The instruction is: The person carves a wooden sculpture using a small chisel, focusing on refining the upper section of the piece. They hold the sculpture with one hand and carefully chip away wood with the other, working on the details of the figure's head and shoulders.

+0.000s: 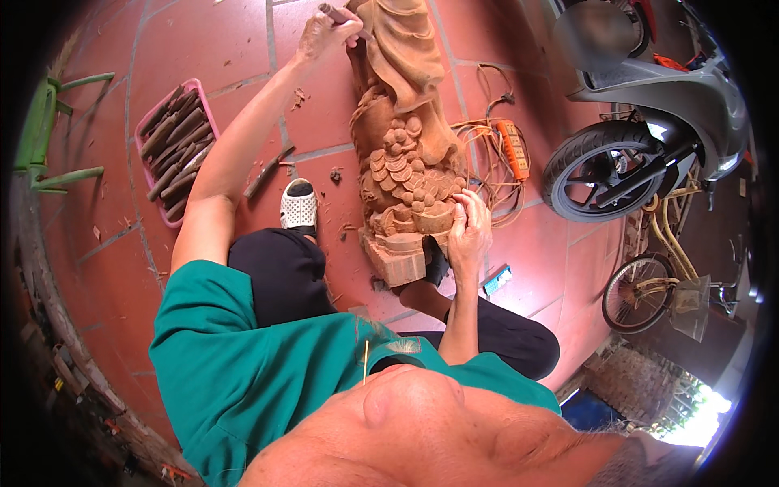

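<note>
A brown wood carving (410,166) stretches away from me, its block-like base nearest and its far end cut off by the top edge. Draped folds cover its upper part; piled coin-like discs cover the lower part. Beside the folds, my left hand (323,39) is closed around a carving chisel (333,13), whose thin end points at the wood. Along the carving's near right side rests my right hand (469,235), its fingers stretched out and touching the wood. My feet are on either side of the base, one in a white perforated shoe (299,208).
A pink basket (213,122) full of carving tools stands at left, with a loose chisel (268,170) beside it. Right of the carving lie an orange power strip (513,150) with tangled cords and a small blue box (497,280). A motorbike (649,154) and bicycle (641,292) stand farther right.
</note>
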{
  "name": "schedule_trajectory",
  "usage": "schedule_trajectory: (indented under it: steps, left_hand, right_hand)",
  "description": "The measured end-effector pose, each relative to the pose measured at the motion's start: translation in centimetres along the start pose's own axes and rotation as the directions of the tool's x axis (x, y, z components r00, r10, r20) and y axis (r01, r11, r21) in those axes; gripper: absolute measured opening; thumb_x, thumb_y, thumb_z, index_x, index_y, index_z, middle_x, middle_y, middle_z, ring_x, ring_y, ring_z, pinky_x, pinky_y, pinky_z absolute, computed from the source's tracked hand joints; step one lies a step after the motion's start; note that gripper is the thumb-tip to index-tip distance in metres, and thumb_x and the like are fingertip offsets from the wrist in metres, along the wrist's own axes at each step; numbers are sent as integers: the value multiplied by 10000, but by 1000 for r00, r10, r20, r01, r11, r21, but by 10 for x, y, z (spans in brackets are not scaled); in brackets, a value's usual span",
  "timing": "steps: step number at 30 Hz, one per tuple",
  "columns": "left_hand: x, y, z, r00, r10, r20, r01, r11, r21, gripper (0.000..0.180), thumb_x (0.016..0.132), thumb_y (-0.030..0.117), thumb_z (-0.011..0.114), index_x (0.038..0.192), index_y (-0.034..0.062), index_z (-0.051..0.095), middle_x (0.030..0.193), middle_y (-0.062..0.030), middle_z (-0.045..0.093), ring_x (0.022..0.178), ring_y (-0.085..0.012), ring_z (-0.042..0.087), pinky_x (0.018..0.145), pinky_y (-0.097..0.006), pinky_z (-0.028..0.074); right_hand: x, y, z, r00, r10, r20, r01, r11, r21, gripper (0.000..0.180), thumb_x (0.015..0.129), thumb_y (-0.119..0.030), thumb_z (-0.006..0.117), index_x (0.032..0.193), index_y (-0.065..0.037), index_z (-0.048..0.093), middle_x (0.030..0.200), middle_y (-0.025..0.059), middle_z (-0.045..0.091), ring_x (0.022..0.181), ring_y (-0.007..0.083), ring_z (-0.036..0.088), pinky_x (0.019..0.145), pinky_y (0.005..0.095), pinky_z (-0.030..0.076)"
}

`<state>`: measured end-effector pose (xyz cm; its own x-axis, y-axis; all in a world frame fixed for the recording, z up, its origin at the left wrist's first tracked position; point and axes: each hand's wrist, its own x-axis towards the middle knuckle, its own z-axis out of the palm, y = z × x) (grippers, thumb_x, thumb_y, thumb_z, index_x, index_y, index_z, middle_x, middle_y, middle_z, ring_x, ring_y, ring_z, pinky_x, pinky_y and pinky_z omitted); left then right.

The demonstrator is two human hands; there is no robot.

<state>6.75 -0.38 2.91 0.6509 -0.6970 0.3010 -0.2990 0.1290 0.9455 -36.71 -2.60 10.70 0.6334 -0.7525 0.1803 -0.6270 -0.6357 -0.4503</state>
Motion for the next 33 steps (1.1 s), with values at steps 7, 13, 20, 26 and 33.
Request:
schedule_trajectory:
  steps: [7,13,20,26,33]
  left_hand:
    - [1,7,27,966,247,-71,-173,828,533,164,900,233,657,874,76,699,680,-121,664,642,-233,684,635,-349,559]
    - [16,27,17,994,-18,107,-49,806,589,242,890,291,662,880,53,703,637,-97,633,575,-135,617,590,-345,519]
    - [12,8,25,986,168,26,-150,792,592,271,875,283,666,821,18,686,594,-110,612,565,-145,635,595,-347,529]
    - [17,0,10,996,-68,54,48,949,312,208,894,247,652,880,47,705,686,-20,693,590,-107,652,584,-256,550]
    - [1,22,12,978,-194,71,160,927,339,186,922,229,649,906,57,718,717,-28,709,634,-89,660,589,-252,546]
  right_hand:
    - [0,-1,-1,1000,1,21,0,1000,-18,159,973,-100,561,1073,-60,678,1191,104,658,1162,290,600,1011,395,457]
    - [-1,0,-1,1000,3,11,-3,1000,2,165,978,-111,563,1084,-63,680,1202,98,658,1163,285,601,998,390,468]
    - [0,3,1,1000,-22,2,22,1000,-5,158,972,-110,570,1077,-64,679,1187,91,659,1144,283,604,993,391,466]
    - [-1,1,1,1000,-4,13,4,1000,0,152,974,-107,565,1072,-66,674,1189,91,655,1155,288,596,994,397,461]
    - [-1,2,1,1000,-4,9,4,1000,0,160,975,-116,564,1079,-67,675,1184,97,654,1159,290,595,1004,395,457]
